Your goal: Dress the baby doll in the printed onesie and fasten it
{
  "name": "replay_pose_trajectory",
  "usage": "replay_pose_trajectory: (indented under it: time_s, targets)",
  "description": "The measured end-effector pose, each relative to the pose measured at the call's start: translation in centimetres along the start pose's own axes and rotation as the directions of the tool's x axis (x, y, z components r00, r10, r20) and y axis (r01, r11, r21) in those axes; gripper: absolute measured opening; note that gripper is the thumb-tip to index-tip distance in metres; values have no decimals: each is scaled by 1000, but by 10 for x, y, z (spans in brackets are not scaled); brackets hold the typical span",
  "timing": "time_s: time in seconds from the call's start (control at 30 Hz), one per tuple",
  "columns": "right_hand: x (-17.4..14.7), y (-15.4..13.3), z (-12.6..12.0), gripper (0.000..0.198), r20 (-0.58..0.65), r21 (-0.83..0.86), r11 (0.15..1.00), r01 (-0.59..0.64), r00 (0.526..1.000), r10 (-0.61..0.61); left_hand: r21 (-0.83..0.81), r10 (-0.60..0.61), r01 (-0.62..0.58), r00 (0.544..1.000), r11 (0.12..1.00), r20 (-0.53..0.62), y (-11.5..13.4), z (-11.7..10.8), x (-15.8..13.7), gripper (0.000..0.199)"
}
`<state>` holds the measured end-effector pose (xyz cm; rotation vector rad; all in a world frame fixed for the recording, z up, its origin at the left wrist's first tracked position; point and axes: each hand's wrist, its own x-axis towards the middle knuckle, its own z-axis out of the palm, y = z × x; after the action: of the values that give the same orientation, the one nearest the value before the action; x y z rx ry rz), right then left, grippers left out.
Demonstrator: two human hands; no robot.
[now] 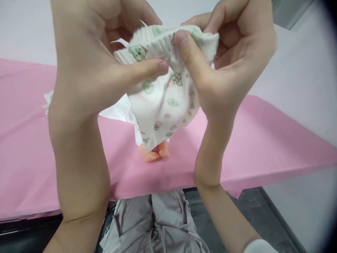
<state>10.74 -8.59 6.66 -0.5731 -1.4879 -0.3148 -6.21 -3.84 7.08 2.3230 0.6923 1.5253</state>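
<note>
A small white baby garment [168, 103] with green bear and pink prints hangs in front of me, its ribbed opening at the top. My left hand [84, 70] pinches the left side of that ribbed edge, its thumb lying across the front and its fingers behind. On the opposite side, my right hand [223, 66] grips the edge with the thumb pressed on the ribbing. Below the garment, the bare feet of a doll [152, 155] poke out; the rest of the doll is mostly hidden.
A pink sheet [271, 137] covers the table top. White cloth [119, 109] lies behind my left wrist, and another white piece [48, 99] shows at far left. My grey padded clothing [137, 225] is below the table's front edge.
</note>
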Motion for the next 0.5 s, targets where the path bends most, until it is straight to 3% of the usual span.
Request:
replay_pose_trajectory:
  time_s: [0.07, 0.17, 0.27, 0.37, 0.5]
  targets:
    - [-2, 0, 4, 34, -33, -36, 999, -8, 999, 7, 57, 140, -136, 989, 989, -56, -5, 0, 1, 68]
    - [-4, 1, 7, 31, -21, -27, 999, -27, 999, 26, 104, 210, -206, 977, 973, -34, -11, -2, 3, 61]
    - [-5, 1, 3, 30, 57, 19, 999, -43, 998, 42, 69, 202, -200, 979, 977, -34, -11, -1, 4, 56]
    - [-7, -1, -2, 24, 225, -9, 997, -78, 971, 78, 54, 190, -189, 981, 981, -24, -9, 0, 2, 53]
    - [-9, -1, -3, 21, 218, -119, 992, -45, 973, 71, 63, 180, -178, 983, 982, -27, -8, 2, 0, 41]
